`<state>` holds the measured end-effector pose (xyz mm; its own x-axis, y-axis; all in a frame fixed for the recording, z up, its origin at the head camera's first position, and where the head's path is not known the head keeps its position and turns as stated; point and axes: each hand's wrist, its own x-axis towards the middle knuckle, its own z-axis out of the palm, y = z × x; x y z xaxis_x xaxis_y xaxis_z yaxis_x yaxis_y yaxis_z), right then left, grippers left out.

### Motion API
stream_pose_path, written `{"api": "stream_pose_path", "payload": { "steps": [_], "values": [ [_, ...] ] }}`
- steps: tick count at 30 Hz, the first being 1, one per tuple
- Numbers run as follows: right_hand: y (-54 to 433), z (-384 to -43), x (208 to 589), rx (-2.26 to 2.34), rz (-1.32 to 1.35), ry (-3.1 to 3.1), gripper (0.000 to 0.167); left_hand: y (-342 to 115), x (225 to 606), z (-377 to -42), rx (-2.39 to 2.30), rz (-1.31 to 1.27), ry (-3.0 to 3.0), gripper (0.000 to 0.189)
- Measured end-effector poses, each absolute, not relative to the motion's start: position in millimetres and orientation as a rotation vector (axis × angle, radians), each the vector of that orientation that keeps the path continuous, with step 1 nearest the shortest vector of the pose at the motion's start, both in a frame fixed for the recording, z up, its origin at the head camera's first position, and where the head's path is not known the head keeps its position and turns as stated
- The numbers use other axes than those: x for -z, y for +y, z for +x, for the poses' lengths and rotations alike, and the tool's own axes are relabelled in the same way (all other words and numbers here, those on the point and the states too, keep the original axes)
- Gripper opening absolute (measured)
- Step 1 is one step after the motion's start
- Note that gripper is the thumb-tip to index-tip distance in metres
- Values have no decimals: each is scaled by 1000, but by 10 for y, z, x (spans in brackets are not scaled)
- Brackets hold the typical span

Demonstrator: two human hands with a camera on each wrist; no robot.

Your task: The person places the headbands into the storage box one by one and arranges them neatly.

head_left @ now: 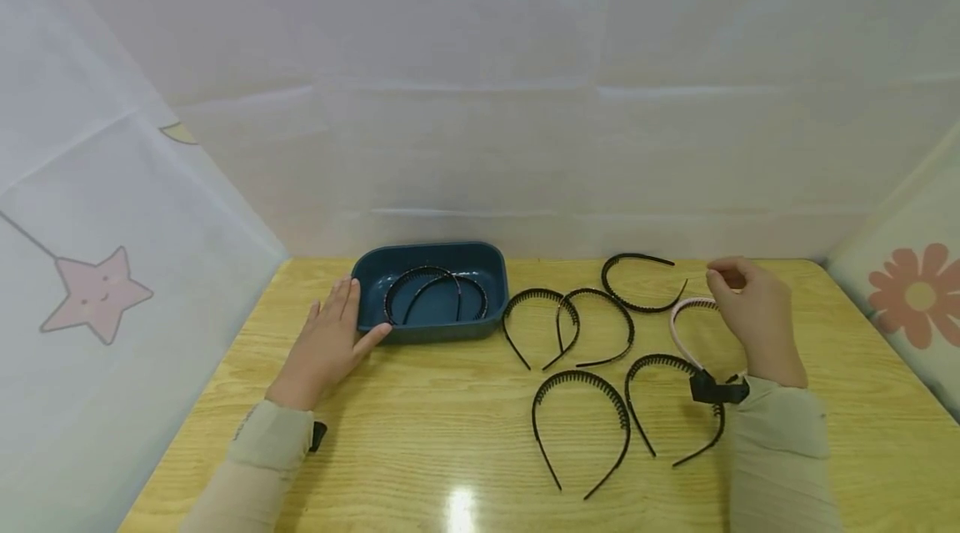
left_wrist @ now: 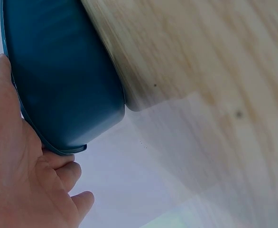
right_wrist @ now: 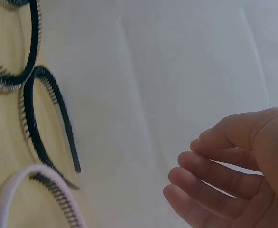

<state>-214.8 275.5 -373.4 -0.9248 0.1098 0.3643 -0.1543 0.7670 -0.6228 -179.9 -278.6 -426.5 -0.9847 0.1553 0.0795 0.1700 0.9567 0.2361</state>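
Note:
My left hand (head_left: 322, 348) rests against the left end of a dark blue plastic basin (head_left: 431, 334), its thumb along the front rim. In the left wrist view, the fingers touch the outside of the basin's end (left_wrist: 68, 71). Two dark toothed headbands (head_left: 425, 269) lie inside, overlapping. Above a pink headband (head_left: 678, 334) with black teeth hovers my right hand (head_left: 757, 316), fingers loosely bent and holding nothing. Left of that hand is a black headband (head_left: 611, 293), seen also in the right wrist view beside the pink headband (right_wrist: 6, 194).
Two black headbands overlap right of the basin, one (head_left: 537, 294) touching or very near it, the other (head_left: 628, 324) beyond. Closer to me lie two more, one (head_left: 581, 374) centrally, another (head_left: 632, 408) partly behind the right wrist strap. White cloth (head_left: 480, 141) backs the wooden table (head_left: 420, 433).

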Motion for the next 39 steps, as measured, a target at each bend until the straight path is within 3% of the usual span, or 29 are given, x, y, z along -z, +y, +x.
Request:
{"api": "stream_pose_path", "payload": {
  "steps": [12,28,39],
  "values": [
    [3149,-2180,3927,-1056,-260,-2826,49,-2793,4264,-1804,353,-253,-3046,101],
    [3449,-2191,4157,-1140,-482,-3023,54,-2782,4265,-1797,365,-256,-3038,101],
    [3482,-2196,4235,-1074,-471,-2964,40,-2778,4238,-1793,386,-250,-3065,101]
  ]
}}
